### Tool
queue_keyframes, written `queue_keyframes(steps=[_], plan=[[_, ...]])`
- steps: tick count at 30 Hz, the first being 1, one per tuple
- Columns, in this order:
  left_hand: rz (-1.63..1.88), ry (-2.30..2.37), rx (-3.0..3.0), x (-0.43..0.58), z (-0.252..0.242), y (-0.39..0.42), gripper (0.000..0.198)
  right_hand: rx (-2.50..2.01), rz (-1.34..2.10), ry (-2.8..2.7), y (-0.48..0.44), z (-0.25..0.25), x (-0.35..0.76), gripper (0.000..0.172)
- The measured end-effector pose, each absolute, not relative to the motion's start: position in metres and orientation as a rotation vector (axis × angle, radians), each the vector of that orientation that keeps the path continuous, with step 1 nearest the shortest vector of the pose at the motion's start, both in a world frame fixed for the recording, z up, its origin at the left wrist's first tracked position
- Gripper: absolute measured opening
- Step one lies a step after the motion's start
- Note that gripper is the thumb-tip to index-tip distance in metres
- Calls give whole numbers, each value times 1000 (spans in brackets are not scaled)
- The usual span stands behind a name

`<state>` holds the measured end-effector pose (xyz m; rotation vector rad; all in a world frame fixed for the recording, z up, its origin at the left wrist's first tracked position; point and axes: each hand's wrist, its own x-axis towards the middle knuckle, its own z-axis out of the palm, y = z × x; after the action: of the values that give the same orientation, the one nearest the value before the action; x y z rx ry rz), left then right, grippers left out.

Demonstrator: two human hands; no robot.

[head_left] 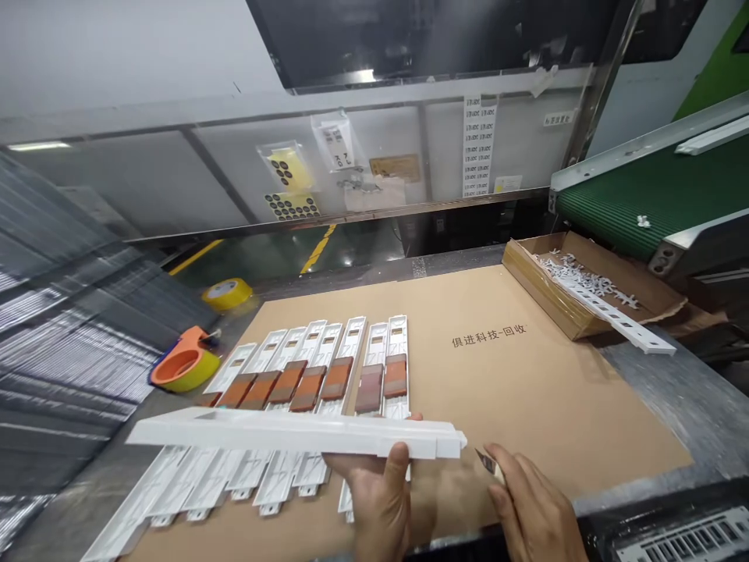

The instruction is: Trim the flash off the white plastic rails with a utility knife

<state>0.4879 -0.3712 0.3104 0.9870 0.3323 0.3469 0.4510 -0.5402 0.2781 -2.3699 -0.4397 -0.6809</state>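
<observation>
A long white plastic part point(281, 434) lies sideways across my view, and my left hand point(380, 496) grips it near its right end, thumb in front. My right hand point(530, 507) pinches a small knife point(487, 462), its dark blade pointing at the part's right end with a small gap between. Behind and below the held part, several similar white plastic strips point(351, 336) lie in a row on the cardboard sheet point(456, 289). Reddish-brown blocks point(338, 378) rest across their middles; one block point(370, 388) looks more purple.
A cardboard box point(544, 300) with white scraps and a slotted white strip point(620, 320) stands at right, beside a green conveyor belt point(620, 203). At left are an orange tape dispenser point(184, 363) and a yellow tape roll point(227, 293). A slotted white piece point(690, 538) lies lower right.
</observation>
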Motion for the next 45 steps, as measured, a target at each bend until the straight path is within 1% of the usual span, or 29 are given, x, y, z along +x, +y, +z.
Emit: queue_keyframes(steps=[2, 5, 14, 19, 24, 34, 38, 42, 45], plan=[[397, 328, 1028, 487, 312, -372, 109, -2433, -722, -445, -538, 279, 452, 34], [434, 323, 1059, 487, 315, -374, 106, -2458, -726, -498, -537, 282, 452, 32], [420, 340, 1060, 485, 313, -376, 110, -2518, -705, -519, -538, 280, 450, 31], [429, 348, 1056, 485, 312, -376, 107, -2535, -676, -444, -535, 281, 448, 31], [406, 358, 1047, 485, 314, -376, 109, -2538, -674, -432, -534, 282, 448, 32], [427, 380, 1032, 486, 321, -379, 106, -2590, -703, -531, -541, 281, 451, 29], [424, 382, 1012, 485, 323, -376, 97, -2630, -677, -446, -548, 277, 454, 29], [395, 365, 1027, 487, 322, -375, 100, -2585, -601, -378, -554, 273, 457, 30], [338, 391, 1024, 487, 322, -379, 93, -2538, -627, -330, -560, 271, 458, 29]])
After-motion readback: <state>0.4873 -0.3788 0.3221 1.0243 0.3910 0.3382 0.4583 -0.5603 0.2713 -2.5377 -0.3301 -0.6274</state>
